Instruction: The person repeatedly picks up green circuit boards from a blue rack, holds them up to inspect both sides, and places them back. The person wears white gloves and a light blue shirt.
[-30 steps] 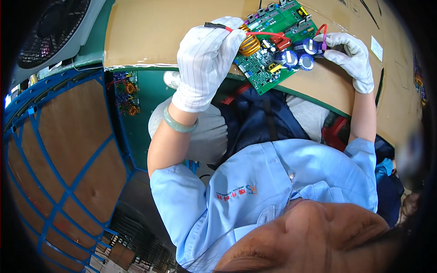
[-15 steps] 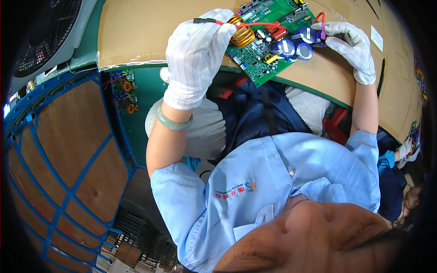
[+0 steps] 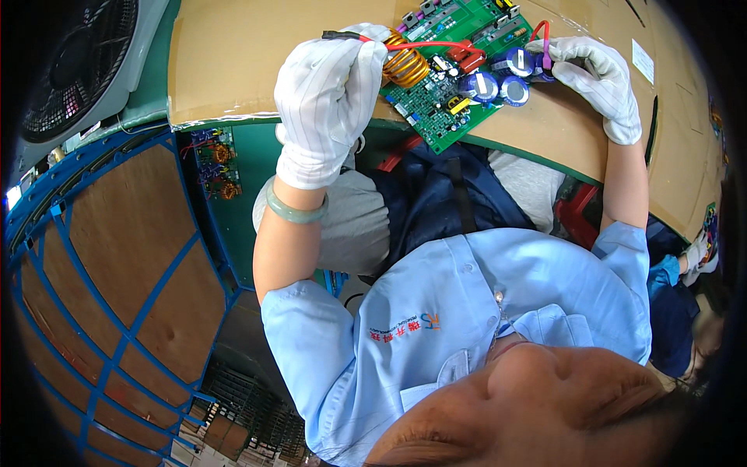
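A green circuit board [image 3: 441,138] lies at the cardboard-covered table's near edge, one corner overhanging. It carries a copper coil [image 3: 406,68], blue capacitors [image 3: 514,91] and small parts. In a white striped glove, my left hand [image 3: 325,109] pinches a red wire [image 3: 424,45] beside the coil. The wire's black sleeved end [image 3: 340,35] points left past the fingers. My right hand [image 3: 601,82], also gloved, has its fingers closed at the board's right edge by the capacitors. Next to those fingertips a red wire with a purple terminal [image 3: 547,61] loops up; its contact with them is unclear.
Cardboard [image 3: 257,54] covers the tabletop. A fan [image 3: 78,62] stands at the far left, above a blue metal frame [image 3: 117,335]. More boards [image 3: 222,167] lie lower on a green surface. At the right edge another person's gloved hand [image 3: 695,255] is visible.
My left hand has moved slightly left and down with the red wire. The board has shifted a little left. My right hand stays nearly in place.
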`<move>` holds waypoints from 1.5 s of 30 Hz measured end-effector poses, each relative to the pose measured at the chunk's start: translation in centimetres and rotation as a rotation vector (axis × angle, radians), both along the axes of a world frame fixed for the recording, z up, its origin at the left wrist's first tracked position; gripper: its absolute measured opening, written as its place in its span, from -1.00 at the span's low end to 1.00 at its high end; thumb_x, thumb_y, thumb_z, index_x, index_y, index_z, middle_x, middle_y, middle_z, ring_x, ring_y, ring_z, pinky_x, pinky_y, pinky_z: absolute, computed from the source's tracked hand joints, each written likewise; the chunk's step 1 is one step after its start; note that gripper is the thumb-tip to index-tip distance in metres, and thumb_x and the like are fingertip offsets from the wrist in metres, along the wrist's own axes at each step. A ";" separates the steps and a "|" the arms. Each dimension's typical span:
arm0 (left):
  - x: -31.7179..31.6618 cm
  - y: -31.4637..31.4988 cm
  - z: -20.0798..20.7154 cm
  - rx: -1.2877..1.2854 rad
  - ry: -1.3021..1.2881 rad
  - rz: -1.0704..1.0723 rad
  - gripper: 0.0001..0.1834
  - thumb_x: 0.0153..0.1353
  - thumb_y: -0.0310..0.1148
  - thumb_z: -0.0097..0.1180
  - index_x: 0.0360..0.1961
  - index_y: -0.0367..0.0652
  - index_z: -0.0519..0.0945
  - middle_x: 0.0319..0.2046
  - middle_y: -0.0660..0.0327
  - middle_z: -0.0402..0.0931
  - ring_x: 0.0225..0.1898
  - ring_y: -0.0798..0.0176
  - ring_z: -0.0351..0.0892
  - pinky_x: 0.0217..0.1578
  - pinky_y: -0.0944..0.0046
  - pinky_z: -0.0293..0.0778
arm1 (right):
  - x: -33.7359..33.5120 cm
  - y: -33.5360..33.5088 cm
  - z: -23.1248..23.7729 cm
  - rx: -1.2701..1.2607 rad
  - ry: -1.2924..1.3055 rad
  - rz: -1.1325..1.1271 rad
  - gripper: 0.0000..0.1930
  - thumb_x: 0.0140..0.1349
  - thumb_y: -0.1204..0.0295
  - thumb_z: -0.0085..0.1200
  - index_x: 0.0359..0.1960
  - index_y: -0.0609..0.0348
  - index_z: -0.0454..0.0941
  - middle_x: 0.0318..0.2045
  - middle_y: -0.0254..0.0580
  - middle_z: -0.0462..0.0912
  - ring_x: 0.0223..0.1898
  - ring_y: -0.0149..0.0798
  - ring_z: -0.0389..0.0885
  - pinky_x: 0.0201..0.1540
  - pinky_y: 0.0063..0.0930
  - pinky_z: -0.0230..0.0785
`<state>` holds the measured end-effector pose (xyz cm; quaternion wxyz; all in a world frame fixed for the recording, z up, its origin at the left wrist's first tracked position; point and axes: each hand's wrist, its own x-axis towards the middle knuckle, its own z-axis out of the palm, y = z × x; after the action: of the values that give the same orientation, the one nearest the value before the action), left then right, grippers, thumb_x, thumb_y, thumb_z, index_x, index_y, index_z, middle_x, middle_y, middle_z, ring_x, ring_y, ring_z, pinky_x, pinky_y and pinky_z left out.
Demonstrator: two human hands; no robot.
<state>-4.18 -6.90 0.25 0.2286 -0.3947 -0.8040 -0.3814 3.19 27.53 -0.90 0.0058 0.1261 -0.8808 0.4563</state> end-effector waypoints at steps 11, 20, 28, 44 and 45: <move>-0.3 -0.3 -0.8 0.007 0.059 -0.019 -0.92 0.03 -0.51 0.32 -0.45 -0.19 0.63 -0.53 0.18 0.60 -0.50 0.11 0.55 -0.40 0.22 0.48 | 0.1 0.1 -0.5 -0.160 -0.101 -0.029 -0.87 0.19 0.51 0.21 -0.23 0.24 0.65 -0.24 -0.27 0.67 -0.19 -0.41 0.62 -0.06 -0.52 0.46; -0.4 -0.4 -0.6 -0.023 0.069 -0.029 -0.89 0.02 -0.49 0.34 -0.44 -0.20 0.62 -0.49 0.17 0.62 -0.48 0.11 0.57 -0.36 0.20 0.49 | -0.1 0.2 -0.7 -0.194 -0.126 -0.038 -0.85 0.19 0.51 0.22 -0.22 0.25 0.64 -0.27 -0.31 0.65 -0.17 -0.44 0.60 -0.03 -0.54 0.43; -0.7 -0.2 -0.3 -0.114 0.033 -0.116 -0.93 0.09 -0.49 0.27 -0.37 -0.19 0.66 -0.30 0.20 0.68 -0.19 0.14 0.65 -0.17 0.23 0.50 | 0.5 2.5 -2.9 -0.189 -0.190 -0.072 -0.88 0.19 0.62 0.15 -0.23 0.31 0.60 -0.17 -0.18 0.64 -0.11 -0.33 0.59 0.01 -0.42 0.44; -0.7 -0.4 -1.0 -0.106 0.002 -0.109 -0.83 0.08 -0.42 0.30 -0.27 -0.13 0.71 -0.28 0.21 0.68 -0.16 0.14 0.63 -0.12 0.20 0.48 | 0.3 2.2 -2.4 -0.192 -0.200 -0.008 -0.90 0.24 0.58 0.13 -0.22 0.30 0.59 -0.15 -0.17 0.66 -0.08 -0.30 0.61 0.05 -0.40 0.46; -0.8 -0.4 -1.1 -0.103 0.000 -0.109 -0.83 0.07 -0.42 0.30 -0.26 -0.12 0.71 -0.28 0.20 0.68 -0.16 0.14 0.63 -0.11 0.20 0.48 | 0.3 2.4 -2.6 -0.198 -0.199 -0.008 -0.90 0.24 0.58 0.13 -0.22 0.29 0.59 -0.15 -0.17 0.66 -0.08 -0.30 0.61 0.04 -0.40 0.46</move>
<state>-4.94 -7.30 -0.81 0.1867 -0.4490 -0.8000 -0.3515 3.45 29.89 -3.54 -0.0672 0.0757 -0.8283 0.5510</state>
